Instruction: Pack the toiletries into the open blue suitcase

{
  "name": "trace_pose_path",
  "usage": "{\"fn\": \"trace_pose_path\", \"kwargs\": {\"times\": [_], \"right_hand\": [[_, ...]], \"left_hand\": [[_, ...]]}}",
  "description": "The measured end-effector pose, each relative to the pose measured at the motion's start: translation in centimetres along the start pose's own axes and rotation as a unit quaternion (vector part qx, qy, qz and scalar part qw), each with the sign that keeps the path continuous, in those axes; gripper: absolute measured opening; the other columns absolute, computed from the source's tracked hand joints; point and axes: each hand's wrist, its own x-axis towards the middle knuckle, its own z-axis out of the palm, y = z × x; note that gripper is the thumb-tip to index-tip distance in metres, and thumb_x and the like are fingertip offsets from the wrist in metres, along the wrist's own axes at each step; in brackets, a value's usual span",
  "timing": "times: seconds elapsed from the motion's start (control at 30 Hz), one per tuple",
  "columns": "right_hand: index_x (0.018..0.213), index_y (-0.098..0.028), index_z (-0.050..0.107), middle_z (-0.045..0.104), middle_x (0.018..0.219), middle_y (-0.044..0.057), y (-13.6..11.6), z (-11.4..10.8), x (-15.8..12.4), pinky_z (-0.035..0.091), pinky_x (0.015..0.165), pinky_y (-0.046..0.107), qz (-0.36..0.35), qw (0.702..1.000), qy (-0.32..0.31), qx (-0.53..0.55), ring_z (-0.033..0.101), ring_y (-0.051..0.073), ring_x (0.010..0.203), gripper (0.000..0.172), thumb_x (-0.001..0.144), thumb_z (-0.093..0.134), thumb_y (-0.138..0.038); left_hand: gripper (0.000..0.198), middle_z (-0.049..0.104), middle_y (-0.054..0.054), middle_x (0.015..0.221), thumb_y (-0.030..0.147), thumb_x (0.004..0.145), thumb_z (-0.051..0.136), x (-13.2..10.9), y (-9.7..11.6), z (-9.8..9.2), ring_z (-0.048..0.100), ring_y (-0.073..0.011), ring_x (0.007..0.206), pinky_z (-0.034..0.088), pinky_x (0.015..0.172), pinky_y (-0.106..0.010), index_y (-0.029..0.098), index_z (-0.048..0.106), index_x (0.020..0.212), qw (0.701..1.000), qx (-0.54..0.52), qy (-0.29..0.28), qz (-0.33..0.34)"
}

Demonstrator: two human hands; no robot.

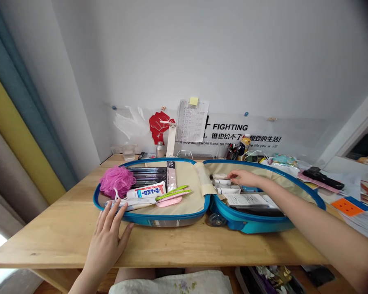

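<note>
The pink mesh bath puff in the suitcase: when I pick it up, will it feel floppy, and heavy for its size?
The pink mesh bath puff will probably squash and sag, since its loose ruffles look soft. It is likely very light for its bulk, being mostly airy netting.

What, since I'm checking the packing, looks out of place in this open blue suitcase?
The cream lining flap at the suitcase's hinge stands bunched up instead of lying flat, and the pink mesh bath pouf bulges beside the white tube.

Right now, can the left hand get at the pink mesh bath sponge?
Probably yes: the left hand lies at the near rim of the open blue suitcase, close to the pink mesh bath sponge; only flat white packets lie between, nothing tall blocks it.
</note>
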Motion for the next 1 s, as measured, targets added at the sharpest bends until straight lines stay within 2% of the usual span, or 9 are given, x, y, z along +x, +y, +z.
{"fn": "trace_pose_path", "kwargs": {"times": [0.17,0.3,0.37,0.43,0.5,0.57,0.67,0.83,1.0], "right_hand": [[0.095,-0.021,0.069,0.073,0.098,0.007,-2.7,0.1,1.0,0.05,0.074,0.031,-0.021,0.997,-0.073,-0.019,0.067,0.024,0.088,0.03,0.07,0.061,-0.037],[0.088,-0.021,0.069,0.073,0.088,0.006,-3.1,0.4,1.3,0.049,0.07,0.03,-0.023,0.996,-0.073,-0.034,0.066,0.023,0.082,0.026,0.07,0.062,-0.039],[0.092,-0.02,0.068,0.072,0.092,0.007,-2.8,0.3,1.4,0.049,0.071,0.03,-0.021,0.998,-0.05,-0.042,0.066,0.023,0.084,0.03,0.077,0.056,-0.043],[0.103,-0.019,0.066,0.07,0.106,0.009,-2.4,0.1,1.8,0.05,0.078,0.031,-0.02,0.998,-0.014,-0.056,0.065,0.024,0.094,0.034,0.081,0.052,-0.04],[0.117,-0.019,0.062,0.064,0.123,0.011,-2.0,0.0,2.4,0.049,0.088,0.033,-0.021,0.996,0.0,-0.081,0.061,0.026,0.108,0.042,0.078,0.055,-0.029],[0.127,-0.02,0.057,0.058,0.134,0.012,-1.7,0.2,3.3,0.047,0.094,0.035,-0.024,0.995,-0.018,-0.099,0.057,0.027,0.117,0.057,0.07,0.057,-0.017],[0.127,-0.021,0.059,0.06,0.132,0.011,-1.5,0.8,4.7,0.047,0.096,0.038,-0.023,0.993,-0.044,-0.111,0.058,0.028,0.118,0.065,0.063,0.058,-0.01],[0.118,-0.023,0.064,0.063,0.127,0.011,-1.4,1.5,5.9,0.047,0.097,0.041,-0.023,0.991,-0.051,-0.122,0.06,0.03,0.115,0.057,0.063,0.06,-0.011],[0.115,-0.021,0.064,0.064,0.124,0.013,-1.2,1.5,5.5,0.047,0.096,0.04,-0.013,0.992,-0.043,-0.121,0.061,0.03,0.113,0.052,0.064,0.058,-0.011]], "left_hand": [[0.064,0.038,-0.011,0.15,0.036,0.094,0.045,-0.1,0.0,0.0,0.025,-0.0313,0.144,0.029,0.113,-0.053,0.027,0.019,0.152,1.0,0.001,-0.004,-0.005],[0.065,0.035,-0.01,0.152,0.036,0.094,0.045,-0.1,0.1,0.0,0.025,-0.0308,0.144,0.03,0.113,-0.053,0.028,0.017,0.153,1.0,0.002,-0.006,-0.008],[0.065,0.034,-0.01,0.153,0.036,0.094,0.045,0.0,0.1,0.0,0.025,-0.0307,0.144,0.029,0.114,-0.053,0.028,0.017,0.153,1.0,0.001,-0.006,-0.007],[0.065,0.034,-0.009,0.154,0.036,0.094,0.045,0.0,0.1,0.0,0.025,-0.0306,0.144,0.028,0.114,-0.052,0.028,0.017,0.153,1.0,0.001,-0.006,-0.007],[0.064,0.033,-0.009,0.154,0.036,0.095,0.044,0.0,0.1,0.0,0.025,-0.0308,0.144,0.028,0.114,-0.052,0.028,0.017,0.153,1.0,0.0,-0.005,-0.007],[0.064,0.033,-0.01,0.154,0.036,0.095,0.044,0.0,0.1,-0.1,0.025,-0.0313,0.144,0.028,0.114,-0.053,0.028,0.018,0.152,1.0,0.002,-0.006,-0.01],[0.064,0.036,-0.01,0.153,0.036,0.094,0.045,0.0,0.1,-0.1,0.026,-0.0315,0.143,0.031,0.113,-0.053,0.028,0.018,0.152,1.0,0.008,-0.01,-0.012],[0.064,0.038,-0.011,0.151,0.036,0.094,0.046,-0.1,0.0,-0.1,0.027,-0.032,0.143,0.032,0.112,-0.053,0.027,0.021,0.151,1.0,0.008,-0.01,-0.01],[0.064,0.037,-0.012,0.151,0.036,0.094,0.046,0.0,0.1,-0.1,0.027,-0.0319,0.143,0.033,0.111,-0.053,0.027,0.019,0.152,1.0,0.015,-0.012,-0.01]]}}
